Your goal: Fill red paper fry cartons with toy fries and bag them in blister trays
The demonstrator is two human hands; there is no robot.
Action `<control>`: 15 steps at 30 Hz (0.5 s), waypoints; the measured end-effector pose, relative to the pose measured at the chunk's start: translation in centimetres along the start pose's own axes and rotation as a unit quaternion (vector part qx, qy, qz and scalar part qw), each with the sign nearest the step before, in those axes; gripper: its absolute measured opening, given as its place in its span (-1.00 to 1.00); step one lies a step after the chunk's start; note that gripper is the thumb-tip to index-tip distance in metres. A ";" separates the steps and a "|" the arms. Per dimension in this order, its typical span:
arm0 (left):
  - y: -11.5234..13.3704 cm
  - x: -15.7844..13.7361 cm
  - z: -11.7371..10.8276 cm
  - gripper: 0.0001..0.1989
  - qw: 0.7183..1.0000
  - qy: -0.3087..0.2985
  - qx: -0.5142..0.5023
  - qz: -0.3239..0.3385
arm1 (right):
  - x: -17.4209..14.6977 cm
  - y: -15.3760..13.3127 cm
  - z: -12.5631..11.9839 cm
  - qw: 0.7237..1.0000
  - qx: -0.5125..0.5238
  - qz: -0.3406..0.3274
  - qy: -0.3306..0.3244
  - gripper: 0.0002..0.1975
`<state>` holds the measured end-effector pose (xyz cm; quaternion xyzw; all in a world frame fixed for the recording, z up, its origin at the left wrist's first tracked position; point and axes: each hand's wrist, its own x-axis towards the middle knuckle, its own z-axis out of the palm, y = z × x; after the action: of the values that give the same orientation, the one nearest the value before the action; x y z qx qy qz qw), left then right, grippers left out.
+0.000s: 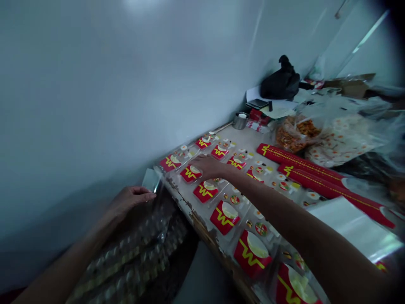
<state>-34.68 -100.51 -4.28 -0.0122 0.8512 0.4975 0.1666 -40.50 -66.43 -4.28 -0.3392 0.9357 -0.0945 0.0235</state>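
My left hand [131, 200] is off the table's left edge, thumb and fingers pinched on a clear plastic sleeve [151, 180]. My right hand [205, 166] reaches across the table with fingers stretched out, palm down over the flat packets; its fingertips are partly blurred. Beside it lies a clear packet with a red fry-box-shaped card [191, 173] marked with a yellow zigzag. More such packets lie in rows, among them a red card [225, 217] nearer me. Small food-shaped pieces [234, 199] show in the packets.
Stacked red cards [329, 185] and a pile of clear sleeves [354, 228] lie on the right. Behind are a bag of orange pieces [297, 131], a metal cup [240, 121] and a black bag [280, 82]. Clear-wrapped rows [126, 261] sit below the chipped table edge [202, 228].
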 end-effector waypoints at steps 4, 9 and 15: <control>-2.0 1.6 0.7 -0.53 0.999 0.001 -0.050 -0.007 | 2.5 0.8 0.7 0.997 -0.040 -0.007 -0.059 -0.06; -3.8 2.5 1.3 -0.39 0.977 -0.154 -0.140 -0.049 | 4.7 2.0 -0.3 0.991 -0.024 -0.014 -0.127 -0.03; -4.5 3.3 2.3 -0.53 0.979 -0.099 -0.167 -0.069 | 5.4 2.4 -0.2 0.991 -0.038 -0.017 -0.129 -0.02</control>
<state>-36.34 -100.40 -10.08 -0.0497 0.7328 0.6185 0.2794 -46.15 -68.02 -4.43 -0.3648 0.9219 -0.0150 0.1296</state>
